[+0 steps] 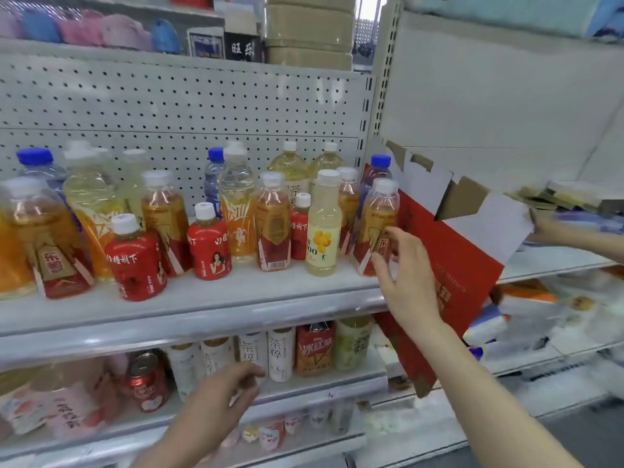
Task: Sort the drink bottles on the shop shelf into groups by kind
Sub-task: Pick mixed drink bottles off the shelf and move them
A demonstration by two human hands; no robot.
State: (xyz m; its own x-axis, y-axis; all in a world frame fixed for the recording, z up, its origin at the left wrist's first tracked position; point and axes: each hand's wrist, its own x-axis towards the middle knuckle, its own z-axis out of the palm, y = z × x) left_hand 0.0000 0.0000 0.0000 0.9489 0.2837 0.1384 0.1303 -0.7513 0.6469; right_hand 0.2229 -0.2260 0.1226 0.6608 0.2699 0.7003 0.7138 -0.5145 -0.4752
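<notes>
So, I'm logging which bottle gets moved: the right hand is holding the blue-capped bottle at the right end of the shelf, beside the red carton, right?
Not the blue-capped one. The head view shows the right hand holding the white-capped amber bottle at the right end of the shelf, beside the red carton. The blue-capped bottle stands behind it, untouched.

black box (242, 49): "旺乐" in white letters, on the top shelf.
left front bottle (55, 261): "东鹏" on its tan label.
red bottle (136, 261): white signs ending in "树下"; the one before is perhaps "橙", since the view is blurred.
pale bottle (323, 231): "100" in green under a yellow fruit picture.
back tea bottle (294, 184): "茶" on its white label.
right-end bottle (378, 211): "东" on its label.
barcode bottle (274, 228): a barcode at the foot of the label.
lower white bottles (281, 352): "茶" at the top of each label.
lower red bottle (314, 349): "冰红茶".
</notes>
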